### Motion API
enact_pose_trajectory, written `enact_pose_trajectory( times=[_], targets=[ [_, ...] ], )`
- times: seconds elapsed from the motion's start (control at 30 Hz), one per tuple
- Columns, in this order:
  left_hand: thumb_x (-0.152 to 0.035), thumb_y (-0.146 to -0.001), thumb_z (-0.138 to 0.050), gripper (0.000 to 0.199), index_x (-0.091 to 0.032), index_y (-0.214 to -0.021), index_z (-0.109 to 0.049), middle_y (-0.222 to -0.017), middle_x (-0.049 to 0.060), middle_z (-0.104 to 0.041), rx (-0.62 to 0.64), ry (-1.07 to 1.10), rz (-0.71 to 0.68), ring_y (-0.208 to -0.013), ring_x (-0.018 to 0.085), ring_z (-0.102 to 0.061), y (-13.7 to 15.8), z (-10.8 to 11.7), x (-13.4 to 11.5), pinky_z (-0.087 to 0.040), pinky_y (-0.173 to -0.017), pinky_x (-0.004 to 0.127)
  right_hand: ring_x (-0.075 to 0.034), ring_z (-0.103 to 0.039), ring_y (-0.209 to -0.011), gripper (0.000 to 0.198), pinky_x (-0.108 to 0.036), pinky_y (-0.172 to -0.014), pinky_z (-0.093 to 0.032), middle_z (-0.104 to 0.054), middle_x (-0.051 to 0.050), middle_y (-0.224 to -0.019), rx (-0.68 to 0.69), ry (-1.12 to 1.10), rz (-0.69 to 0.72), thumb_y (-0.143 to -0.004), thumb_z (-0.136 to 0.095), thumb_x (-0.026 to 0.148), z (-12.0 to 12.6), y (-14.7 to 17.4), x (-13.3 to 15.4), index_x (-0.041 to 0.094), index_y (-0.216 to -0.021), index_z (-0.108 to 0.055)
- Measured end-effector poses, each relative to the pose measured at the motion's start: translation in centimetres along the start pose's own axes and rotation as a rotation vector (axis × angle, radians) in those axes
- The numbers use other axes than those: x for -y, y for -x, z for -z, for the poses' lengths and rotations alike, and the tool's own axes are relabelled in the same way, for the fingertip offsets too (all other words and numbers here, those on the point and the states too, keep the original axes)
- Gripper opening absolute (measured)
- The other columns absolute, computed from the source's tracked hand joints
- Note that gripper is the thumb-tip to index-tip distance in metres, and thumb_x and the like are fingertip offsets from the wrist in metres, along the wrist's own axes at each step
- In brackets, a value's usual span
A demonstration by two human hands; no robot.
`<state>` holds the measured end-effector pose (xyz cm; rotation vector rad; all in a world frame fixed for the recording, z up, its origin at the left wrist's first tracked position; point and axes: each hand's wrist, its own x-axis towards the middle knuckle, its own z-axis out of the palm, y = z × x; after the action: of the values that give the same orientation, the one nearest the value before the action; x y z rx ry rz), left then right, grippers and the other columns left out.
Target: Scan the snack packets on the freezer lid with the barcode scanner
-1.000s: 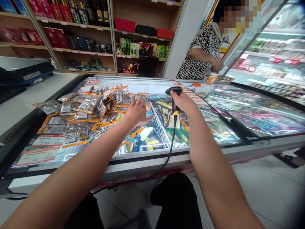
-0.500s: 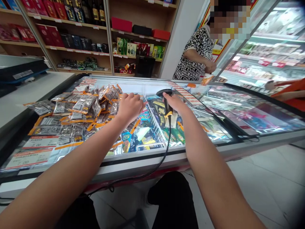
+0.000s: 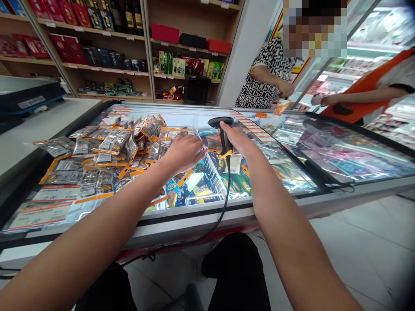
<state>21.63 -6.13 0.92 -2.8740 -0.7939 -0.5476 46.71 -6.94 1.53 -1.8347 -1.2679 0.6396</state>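
Note:
My right hand (image 3: 236, 137) is wrapped round the handle of a black and yellow barcode scanner (image 3: 225, 140), its thumb at the top near the wide head. The cord hangs from the handle over the counter's front edge. My left hand (image 3: 185, 152) is palm down with bent fingers, at the right side of a pile of clear packets with orange edges (image 3: 113, 140). At its fingertips, beneath the scanner head, is one such packet (image 3: 213, 142), which the hand appears to pinch; the fingers partly hide the contact.
The packets lie on the glass top of a chest freezer (image 3: 223, 206), with price labels (image 3: 55, 193) at its left. A person in a patterned shirt (image 3: 264, 71) stands across it; another person's orange garment (image 3: 356, 97) is at right. Shelves (image 3: 106, 71) stand behind.
My left hand has shifted right and nearer to me, and an orange-edged packet now shows under the scanner. The scanner has moved slightly left. The person in orange has come further into view.

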Motion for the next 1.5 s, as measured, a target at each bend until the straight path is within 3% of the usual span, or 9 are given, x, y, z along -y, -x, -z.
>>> enact_pose_trajectory(
  times=[0.1, 0.23, 0.4, 0.53, 0.7, 0.83, 1.1, 1.5],
  targets=[
    [-0.056, -0.112, -0.031, 0.061, -0.019, -0.154, -0.055, -0.165, 0.013, -0.052, 0.175, -0.009, -0.088, -0.148, 0.034, -0.050, 0.2, -0.7, -0.1, -0.041, -0.116, 0.051, -0.026, -0.076, -0.085, 0.062, -0.032, -0.074, -0.058, -0.075, -0.008, -0.084, 0.041, -0.143, -0.004, -0.095, -0.052, 0.083, -0.7, 0.7, 1.0, 0.024, -0.087, -0.069],
    [-0.063, -0.110, -0.027, 0.071, -0.021, -0.167, -0.039, -0.174, 0.012, -0.038, 0.325, -0.043, -0.062, -0.159, 0.038, -0.035, 0.3, -1.5, 0.0, -0.033, -0.125, 0.056, -0.022, -0.073, -0.072, 0.056, -0.030, -0.064, -0.057, -0.076, -0.008, -0.079, 0.070, -0.210, -0.002, -0.098, -0.054, 0.076, -0.7, 2.3, 2.6, 0.023, -0.085, -0.067],
    [-0.069, -0.107, -0.029, 0.081, -0.017, -0.168, -0.035, -0.181, 0.014, -0.019, 0.218, -0.042, -0.102, -0.163, 0.038, -0.026, -0.3, -2.1, -0.1, -0.030, -0.128, 0.054, -0.021, -0.064, -0.053, 0.050, -0.031, -0.055, -0.053, -0.070, -0.006, -0.062, 0.016, -0.123, -0.092, -0.102, -0.054, 0.067, 0.0, 3.7, 4.1, 0.021, -0.085, -0.066],
    [-0.080, -0.101, -0.025, 0.089, -0.025, -0.171, -0.031, -0.180, 0.009, -0.026, 0.293, -0.003, -0.122, -0.163, 0.039, -0.027, -0.7, -2.6, -0.3, -0.026, -0.129, 0.059, -0.024, -0.067, -0.055, 0.048, -0.033, -0.054, -0.053, -0.071, -0.007, -0.064, 0.035, 0.003, -0.140, -0.102, -0.053, 0.065, 0.5, 3.6, 3.9, 0.021, -0.087, -0.068],
    [-0.083, -0.099, -0.023, 0.093, -0.021, -0.167, -0.041, -0.175, 0.013, -0.037, 0.276, -0.089, 0.037, -0.160, 0.040, -0.033, -0.5, -2.2, 0.2, -0.028, -0.128, 0.059, -0.026, -0.068, -0.058, 0.049, -0.035, -0.056, -0.054, -0.072, -0.009, -0.064, 0.141, 0.167, -0.158, -0.099, -0.056, 0.067, 1.6, 2.9, 2.4, 0.022, -0.083, -0.068],
    [-0.084, -0.098, -0.023, 0.095, -0.020, -0.167, -0.041, -0.175, 0.013, -0.037, 0.271, -0.114, 0.127, -0.161, 0.042, -0.030, -0.4, -2.1, 0.8, -0.026, -0.129, 0.060, -0.027, -0.067, -0.056, 0.051, -0.037, -0.054, -0.054, -0.071, -0.008, -0.063, 0.195, 0.087, -0.149, -0.098, -0.056, 0.070, 1.9, 3.1, 2.2, 0.022, -0.086, -0.069],
    [-0.079, -0.100, -0.030, 0.089, -0.022, -0.168, -0.040, -0.174, 0.012, -0.038, 0.251, -0.079, 0.140, -0.160, 0.043, -0.031, -0.4, -2.3, 0.8, -0.024, -0.129, 0.060, -0.028, -0.063, -0.052, 0.052, -0.045, -0.065, -0.056, -0.068, -0.009, -0.062, 0.229, 0.029, -0.166, -0.092, -0.065, 0.073, 1.5, 3.9, 3.1, 0.022, -0.083, -0.071],
    [-0.083, -0.098, -0.024, 0.095, -0.021, -0.168, -0.040, -0.176, 0.011, -0.035, 0.280, -0.078, 0.153, -0.161, 0.045, -0.029, -0.5, -2.3, 1.0, -0.028, -0.127, 0.061, -0.028, -0.064, -0.056, 0.054, -0.043, -0.062, -0.056, -0.068, -0.011, -0.061, 0.246, 0.047, -0.166, -0.098, -0.056, 0.071, 1.4, 4.1, 3.2, 0.021, -0.084, -0.071]
  ],
)
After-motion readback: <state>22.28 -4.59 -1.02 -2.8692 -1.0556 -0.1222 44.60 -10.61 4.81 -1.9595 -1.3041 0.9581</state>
